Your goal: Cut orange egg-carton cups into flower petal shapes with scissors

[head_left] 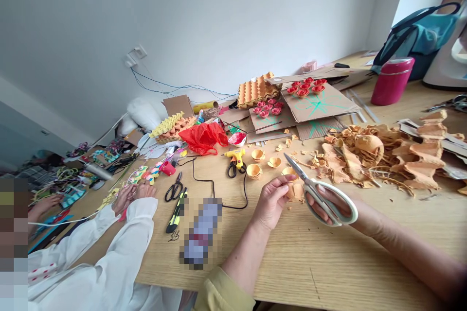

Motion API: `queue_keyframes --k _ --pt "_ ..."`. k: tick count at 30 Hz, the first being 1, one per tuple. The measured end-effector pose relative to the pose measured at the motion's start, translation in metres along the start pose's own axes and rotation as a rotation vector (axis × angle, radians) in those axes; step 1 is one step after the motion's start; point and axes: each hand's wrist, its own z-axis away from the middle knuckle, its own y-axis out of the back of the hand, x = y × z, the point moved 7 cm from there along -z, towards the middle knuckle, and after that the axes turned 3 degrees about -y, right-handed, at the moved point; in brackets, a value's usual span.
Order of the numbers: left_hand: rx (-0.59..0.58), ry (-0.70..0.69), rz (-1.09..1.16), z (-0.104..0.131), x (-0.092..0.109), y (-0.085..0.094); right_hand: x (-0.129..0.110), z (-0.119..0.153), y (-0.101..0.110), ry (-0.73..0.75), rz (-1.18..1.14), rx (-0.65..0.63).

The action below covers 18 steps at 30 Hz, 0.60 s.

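My left hand (273,199) pinches a small orange egg-carton piece (296,191) between thumb and fingers, above the wooden table. In my right hand (321,204) are white-handled scissors (330,202), fingers through the handle loops. Their blades look closed together and point up and left, past the piece. Just beyond my left hand, orange cut cups (254,171) stand on the table, one partly hidden behind my fingers. A heap of torn orange egg-carton scraps (368,150) lies to the right.
A yellow glue gun (235,157), black scissors (174,189) and a utility knife (177,211) lie leftward. Red flower-like cups (302,88) sit on cardboard (323,102) at the back. A pink container (392,81) stands right. A co-worker's hands (142,192) work at left.
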Motion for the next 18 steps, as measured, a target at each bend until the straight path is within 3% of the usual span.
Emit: queue_keyframes --k 4,10,14,18 --pt "0.095 -0.041 -0.067 -0.001 0.002 0.007 -0.019 0.006 0.007 0.063 0.19 0.15" --pt "0.173 -0.223 -0.328 -0.002 0.014 0.013 -0.022 0.01 0.008 0.116 0.659 0.229" --pt "0.192 -0.246 -0.416 -0.003 0.017 0.016 -0.021 0.01 0.009 0.12 0.994 0.299" --pt "0.24 -0.252 -0.4 -0.004 0.019 0.02 -0.027 0.011 0.013 0.266 1.247 0.392"
